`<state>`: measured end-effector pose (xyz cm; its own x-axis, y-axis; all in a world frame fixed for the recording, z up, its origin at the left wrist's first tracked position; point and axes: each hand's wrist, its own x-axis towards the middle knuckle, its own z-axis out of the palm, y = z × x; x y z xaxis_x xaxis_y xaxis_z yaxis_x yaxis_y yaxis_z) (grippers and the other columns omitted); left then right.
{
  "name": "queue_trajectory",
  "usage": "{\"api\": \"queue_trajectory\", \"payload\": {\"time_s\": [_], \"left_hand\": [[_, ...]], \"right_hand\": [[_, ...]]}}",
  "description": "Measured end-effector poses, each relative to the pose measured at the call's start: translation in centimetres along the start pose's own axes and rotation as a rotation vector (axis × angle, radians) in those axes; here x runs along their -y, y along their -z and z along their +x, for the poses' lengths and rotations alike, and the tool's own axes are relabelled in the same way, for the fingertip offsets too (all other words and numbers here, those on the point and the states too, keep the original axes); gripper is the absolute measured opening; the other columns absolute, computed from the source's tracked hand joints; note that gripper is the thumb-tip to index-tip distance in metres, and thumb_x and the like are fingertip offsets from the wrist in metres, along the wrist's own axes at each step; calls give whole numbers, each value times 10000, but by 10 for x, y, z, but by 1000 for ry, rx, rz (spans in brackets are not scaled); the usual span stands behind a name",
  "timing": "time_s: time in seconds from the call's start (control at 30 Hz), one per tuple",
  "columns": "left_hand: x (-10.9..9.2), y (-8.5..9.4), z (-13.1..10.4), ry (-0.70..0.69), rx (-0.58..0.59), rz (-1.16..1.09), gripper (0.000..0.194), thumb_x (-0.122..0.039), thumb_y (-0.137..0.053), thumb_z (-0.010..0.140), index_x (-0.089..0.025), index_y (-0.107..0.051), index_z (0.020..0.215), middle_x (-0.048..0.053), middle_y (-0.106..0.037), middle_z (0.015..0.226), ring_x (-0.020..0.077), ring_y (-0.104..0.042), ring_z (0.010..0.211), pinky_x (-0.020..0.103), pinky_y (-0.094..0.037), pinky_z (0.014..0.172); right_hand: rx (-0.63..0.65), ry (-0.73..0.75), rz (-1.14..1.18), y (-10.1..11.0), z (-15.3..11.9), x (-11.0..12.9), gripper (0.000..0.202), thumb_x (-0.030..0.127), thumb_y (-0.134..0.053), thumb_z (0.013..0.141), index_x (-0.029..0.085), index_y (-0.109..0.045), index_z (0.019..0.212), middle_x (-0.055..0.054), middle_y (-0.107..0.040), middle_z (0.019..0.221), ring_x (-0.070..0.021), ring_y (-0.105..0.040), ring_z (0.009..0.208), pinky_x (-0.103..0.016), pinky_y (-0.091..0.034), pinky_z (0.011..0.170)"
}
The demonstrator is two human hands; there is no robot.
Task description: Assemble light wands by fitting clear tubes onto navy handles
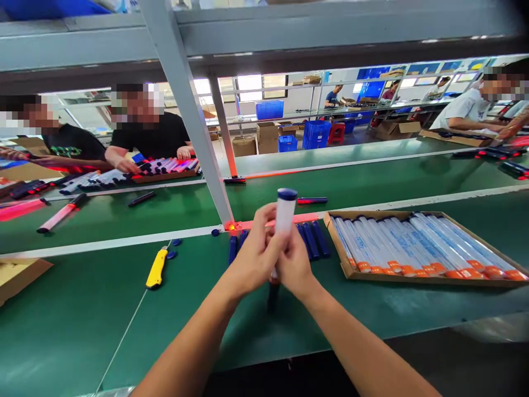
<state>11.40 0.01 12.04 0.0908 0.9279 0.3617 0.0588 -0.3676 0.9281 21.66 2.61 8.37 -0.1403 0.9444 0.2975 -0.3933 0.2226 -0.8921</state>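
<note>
In the head view, the left hand (254,256) and right hand (296,269) are wrapped together around a white tube (285,215), its blue cap (287,193) uppermost. Blue handles (316,240) lie just beyond them, a yellow knife (156,270) to their left, an open carton (338,248) of tubes (397,242) to their right.

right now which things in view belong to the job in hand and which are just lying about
Likely the job:
white tube, in left hand and right hand
dark blue cylinders
tray of tubes

Probably just lying about:
yellow cutter
cardboard box, left edge
</note>
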Motion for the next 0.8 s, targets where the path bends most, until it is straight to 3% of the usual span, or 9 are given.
{"api": "queue_trajectory", "payload": {"time_s": [0.07,0.13,0.23,0.33,0.43,0.53,0.6,0.7,0.8], "left_hand": [[25,-5,-25,161,36,-109,599,-503,-653,893,-245,-415,1379,123,-582,1307,209,-623,1107,307,-526,852],[51,-15,-50,456,214,-205,561,-555,-708,813,-181,-526,1189,75,-688,907,186,-679,778,269,-525,636],[73,-34,-72,779,317,-46,416,-591,-604,839,-189,-532,917,-77,-463,448,133,-444,343,228,-322,376],[69,-45,-69,717,115,233,249,-437,-566,886,-193,-559,937,-32,-574,563,141,-496,433,239,-334,451],[56,-42,-50,586,46,545,125,-303,-556,890,-198,-597,946,54,-713,816,198,-632,675,271,-391,599],[49,-25,-5,507,86,789,175,-375,-582,902,-216,-572,975,44,-721,822,216,-660,702,274,-384,592],[54,-7,45,457,64,952,318,-502,-565,917,-214,-558,1052,42,-716,851,216,-672,734,274,-412,604],[78,30,134,499,-13,1096,460,-532,-468,974,-141,-528,1209,100,-701,960,233,-675,832,330,-492,701],[112,64,204,558,-28,1226,383,-414,-563,970,-148,-569,1246,101,-657,1155,225,-653,986,420,-533,868]], "right_hand": [[-66,-69,120,10,9,4,233,349,-703,851,240,-509,919,99,-538,598,-90,-503,413,-217,-473,396],[-82,-141,245,18,16,6,250,370,-678,868,245,-463,896,109,-529,596,-85,-478,391,-226,-476,374],[-126,-193,315,21,20,6,278,394,-683,856,239,-453,851,112,-504,597,-66,-411,357,-191,-393,295],[-292,-151,292,17,22,3,314,416,-676,861,234,-431,791,120,-453,569,-47,-344,340,-159,-306,266],[-394,-92,318,19,33,3,314,460,-644,884,239,-435,807,121,-440,573,-50,-351,348,-165,-319,289],[-357,-7,245,37,51,9,320,497,-660,870,254,-513,1018,78,-572,722,-93,-550,478,-228,-487,425],[-351,56,90,58,62,14,528,484,-730,815,258,-503,1235,-16,-663,995,-166,-696,774,-313,-589,658],[-412,67,-126,103,65,21,657,476,-758,787,236,-496,1339,-122,-612,1276,-254,-680,1053,-402,-574,861],[-422,7,-286,159,56,21,531,508,-698,829,219,-571,1256,-130,-649,1235,-275,-689,1023,-426,-587,826]]}}
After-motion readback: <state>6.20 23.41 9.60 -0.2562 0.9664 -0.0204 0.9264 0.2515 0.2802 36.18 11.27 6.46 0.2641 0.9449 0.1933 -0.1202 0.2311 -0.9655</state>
